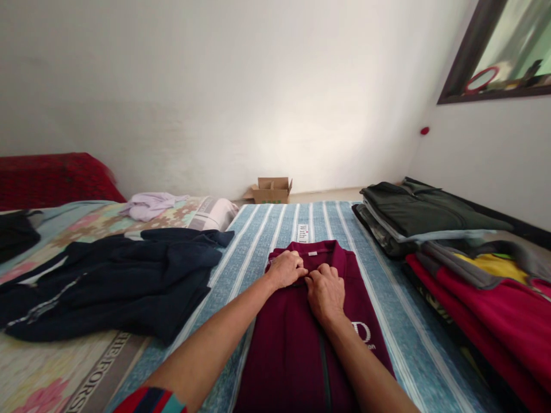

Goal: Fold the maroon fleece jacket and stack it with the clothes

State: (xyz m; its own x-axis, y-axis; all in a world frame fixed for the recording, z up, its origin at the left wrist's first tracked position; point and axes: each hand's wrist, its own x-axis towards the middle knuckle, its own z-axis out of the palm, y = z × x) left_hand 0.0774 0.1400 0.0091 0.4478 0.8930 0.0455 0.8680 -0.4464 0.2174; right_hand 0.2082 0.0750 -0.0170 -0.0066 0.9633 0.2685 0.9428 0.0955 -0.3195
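Note:
A maroon zip-front jacket lies folded into a neat rectangle, its collar toward the far side and a white logo on the chest. At the collar opening, my left hand pinches the collar edge with curled fingers. Right beside it, my right hand has its fingers bent and closed on the other side of the collar near the zip. Both hands nearly meet at the neck, and the fingertips partly hide the fabric between them.
Dark navy clothing lies loosely spread on the left. Folded garments are stacked on the right, with a dark green jacket and a pink-red one. An open cardboard box stands by the wall. Blue striped bedding lies underneath.

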